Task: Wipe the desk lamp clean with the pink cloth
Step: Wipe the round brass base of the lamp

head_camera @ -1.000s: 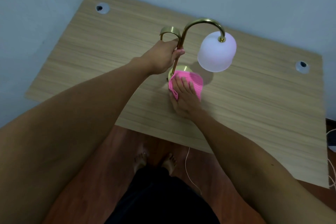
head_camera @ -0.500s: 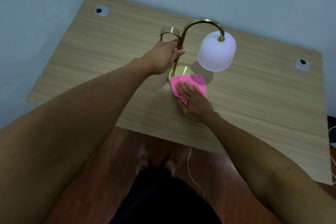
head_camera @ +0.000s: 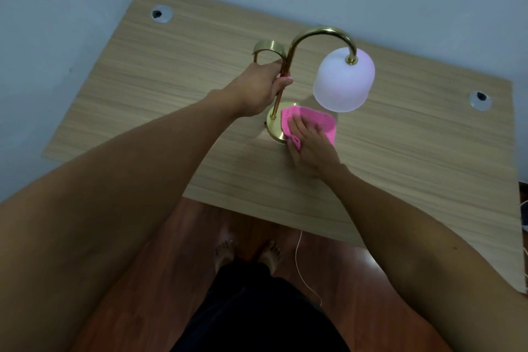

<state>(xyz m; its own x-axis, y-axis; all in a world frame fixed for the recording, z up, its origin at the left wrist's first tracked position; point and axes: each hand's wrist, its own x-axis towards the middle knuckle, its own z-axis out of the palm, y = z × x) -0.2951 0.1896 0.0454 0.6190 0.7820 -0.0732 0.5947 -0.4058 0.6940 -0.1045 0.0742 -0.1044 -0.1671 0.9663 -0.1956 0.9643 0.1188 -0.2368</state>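
Observation:
A brass desk lamp [head_camera: 320, 33] with a curved neck and a frosted white shade [head_camera: 343, 80] stands on the wooden desk [head_camera: 171, 88]. My left hand [head_camera: 260, 88] is closed around the lamp's upright stem. Its round brass base [head_camera: 273, 128] is partly covered by the pink cloth [head_camera: 317, 120]. My right hand [head_camera: 310, 144] lies flat on the cloth with fingers spread, pressing it onto the base's right side under the shade.
Two round cable holes sit in the desk, one at the far left [head_camera: 161, 13] and one at the right [head_camera: 481, 99]. A pale wall runs behind the desk. A thin white cord [head_camera: 300, 263] hangs over the red wooden floor by my feet.
My right hand has slid the pink cloth to the right across the base, uncovering the base's left edge. My left hand keeps its hold on the stem.

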